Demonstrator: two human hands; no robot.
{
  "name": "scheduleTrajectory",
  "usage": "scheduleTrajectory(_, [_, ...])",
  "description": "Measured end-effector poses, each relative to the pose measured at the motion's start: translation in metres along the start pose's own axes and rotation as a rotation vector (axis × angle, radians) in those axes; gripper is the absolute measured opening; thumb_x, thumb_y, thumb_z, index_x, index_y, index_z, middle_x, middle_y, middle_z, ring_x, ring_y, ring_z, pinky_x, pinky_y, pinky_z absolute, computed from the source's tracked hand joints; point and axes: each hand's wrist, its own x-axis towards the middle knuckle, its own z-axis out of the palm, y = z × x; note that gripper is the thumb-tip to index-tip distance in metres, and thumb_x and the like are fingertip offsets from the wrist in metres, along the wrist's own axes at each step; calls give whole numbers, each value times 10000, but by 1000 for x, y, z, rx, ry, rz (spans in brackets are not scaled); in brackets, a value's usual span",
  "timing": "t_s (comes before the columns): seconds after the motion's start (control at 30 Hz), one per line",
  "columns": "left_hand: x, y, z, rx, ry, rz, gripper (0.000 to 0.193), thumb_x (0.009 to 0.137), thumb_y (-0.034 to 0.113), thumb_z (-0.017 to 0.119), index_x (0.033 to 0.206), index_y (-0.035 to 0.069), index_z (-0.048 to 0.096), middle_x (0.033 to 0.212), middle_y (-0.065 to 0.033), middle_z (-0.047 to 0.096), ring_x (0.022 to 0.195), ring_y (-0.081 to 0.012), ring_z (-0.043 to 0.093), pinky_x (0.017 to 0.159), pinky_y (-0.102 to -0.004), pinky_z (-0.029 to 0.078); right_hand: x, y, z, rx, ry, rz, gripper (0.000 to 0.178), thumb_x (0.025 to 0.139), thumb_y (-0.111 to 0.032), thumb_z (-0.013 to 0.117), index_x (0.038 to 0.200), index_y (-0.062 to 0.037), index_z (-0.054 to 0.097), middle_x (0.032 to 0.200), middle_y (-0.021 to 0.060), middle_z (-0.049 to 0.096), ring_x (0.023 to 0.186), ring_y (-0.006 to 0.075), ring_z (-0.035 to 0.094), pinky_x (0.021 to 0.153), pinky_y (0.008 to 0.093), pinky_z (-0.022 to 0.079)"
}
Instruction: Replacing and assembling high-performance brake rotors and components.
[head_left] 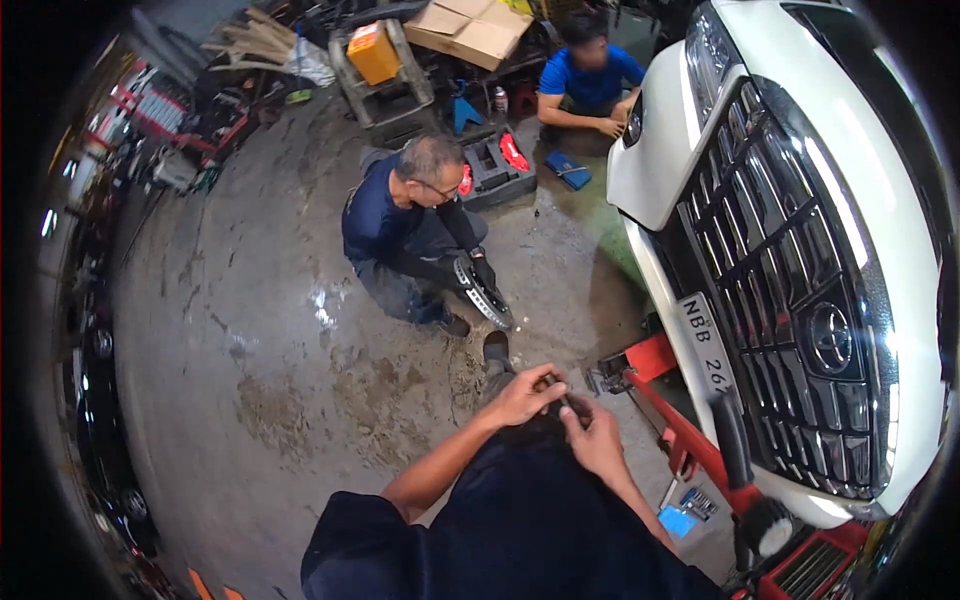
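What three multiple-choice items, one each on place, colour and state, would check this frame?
1. Where is the white car? A right of the person B behind the person C far left
2. What colour is the floor jack? A red B green C yellow
3. How are the person's hands? A together on a small dark part B flat on the floor C on the car

A: the car fills the right side. A: its frame is red. A: left hand and right hand meet around the small dark part.

The stained concrete floor (270, 380) gleamed wet in patches under overhead light; a white car (800, 200) stood raised on the right, cardboard boxes (470, 28) and clutter lined the far wall
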Motion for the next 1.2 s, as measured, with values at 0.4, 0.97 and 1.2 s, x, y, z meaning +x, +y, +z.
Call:
scheduleTrajectory(0.4, [159, 29, -125, -651, 334, -18, 228, 1034, 279, 502, 1096, 60, 510, 899, -20, 564, 814, -126, 562, 751, -299, 487, 206, -109, 17, -40, 82, -46, 342, 894, -98, 671, 1188, 59, 589, 1094, 193, 699, 1031, 241, 685, 870, 339, 537])
scheduleTrajectory(0.97, [379, 49, -271, 296, 509, -575, 556, 937, 465, 473, 845, -53, 652, 692, -211, 625, 720, -323, 664, 681, -422, 464, 603, -112, -134, -526, -79, -30, 332, 882, -231, 691, 1042, 59, 668, 885, 200, 721, 840, 232, 708, 751, 355, 529])
scheduleTrajectory(1.2, [497, 55, -312, 18, 819, -270, 388, 930, 280, 415, 859, -55, 598, 744, -170, 624, 715, -283, 616, 702, -394, 473, 749, -153, -157, -610, -344, -62, 388, 883, -233, 686, 1120, 70, 640, 869, 205, 727, 796, 255, 728, 745, 342, 553])
